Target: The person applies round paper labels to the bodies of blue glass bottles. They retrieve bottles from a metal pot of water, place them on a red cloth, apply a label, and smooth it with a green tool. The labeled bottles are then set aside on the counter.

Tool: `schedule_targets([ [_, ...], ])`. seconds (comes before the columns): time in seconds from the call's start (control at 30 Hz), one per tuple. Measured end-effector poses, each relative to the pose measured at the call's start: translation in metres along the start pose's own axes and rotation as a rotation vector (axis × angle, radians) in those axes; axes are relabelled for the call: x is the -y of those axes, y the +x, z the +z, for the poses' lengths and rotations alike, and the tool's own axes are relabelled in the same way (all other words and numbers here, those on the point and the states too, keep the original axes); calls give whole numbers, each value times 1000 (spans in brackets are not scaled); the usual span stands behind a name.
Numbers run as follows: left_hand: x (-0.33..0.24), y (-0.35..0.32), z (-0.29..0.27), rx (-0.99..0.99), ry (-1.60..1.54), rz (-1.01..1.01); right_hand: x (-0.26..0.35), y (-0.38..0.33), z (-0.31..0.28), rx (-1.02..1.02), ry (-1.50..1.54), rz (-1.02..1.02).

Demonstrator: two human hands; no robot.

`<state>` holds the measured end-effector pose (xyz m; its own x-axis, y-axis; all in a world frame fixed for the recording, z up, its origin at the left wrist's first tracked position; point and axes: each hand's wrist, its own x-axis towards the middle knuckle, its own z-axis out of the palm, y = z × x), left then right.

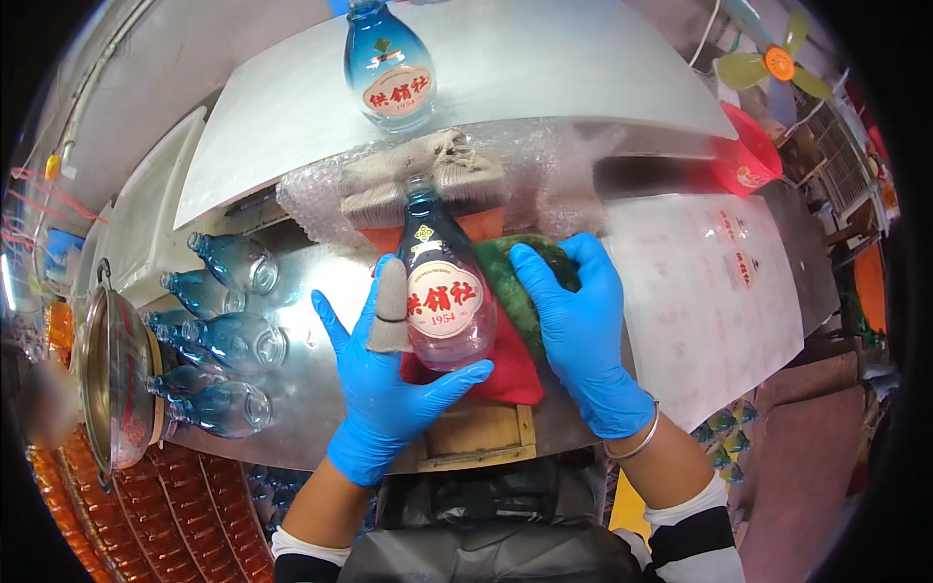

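A blue-to-clear glass bottle [447, 282] with a cream and red label lies in front of me, its neck on a cloth-wrapped rest [418, 180] and its body over a red cloth [510, 364]. My left hand [379, 379], in a blue glove with a grey fabric sleeve [392, 311] on one finger, grips the bottle's lower left side and base between that finger and the thumb; other fingers spread away. Beside the bottle, my right hand [583, 330], also gloved in blue, is closed round a dark green pad [525, 267]. The pad partly hides behind the fingers.
Several blue bottles [233, 345] lie at the left, beside a metal basin [112, 379]. Another bottle [391, 73] stands on the raised white board [544, 68]. At the right are a printed sheet [709, 291], a pink tub [748, 151] and a small fan [777, 63].
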<state>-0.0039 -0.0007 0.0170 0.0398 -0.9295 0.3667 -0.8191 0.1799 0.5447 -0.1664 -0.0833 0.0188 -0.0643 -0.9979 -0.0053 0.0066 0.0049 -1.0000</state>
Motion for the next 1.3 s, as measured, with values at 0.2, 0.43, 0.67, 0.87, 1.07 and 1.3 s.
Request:
schedule_targets([
  [0.2, -6, 11, -15, 62, -33, -32, 32, -8, 4, 49, 78, -1],
  [0.43, -25, 33, -36, 208, 400, 153, 25, -6, 7, 54, -81, -95],
  [0.67, -24, 43, -40, 229, 183, 111, 2, -9, -5, -148, 275, 184],
  [0.87, 22, -4, 12, 0, -333, -13, 15, -56, 13, 5, 130, -126],
  [1.07, 19, -3, 14, -13, -317, -56, -28, -36, -12, -149, 26, 125],
  [1.3, 18, -5, 10, -37, -191, -65, 25, -49, -5, -22, 150, -22],
])
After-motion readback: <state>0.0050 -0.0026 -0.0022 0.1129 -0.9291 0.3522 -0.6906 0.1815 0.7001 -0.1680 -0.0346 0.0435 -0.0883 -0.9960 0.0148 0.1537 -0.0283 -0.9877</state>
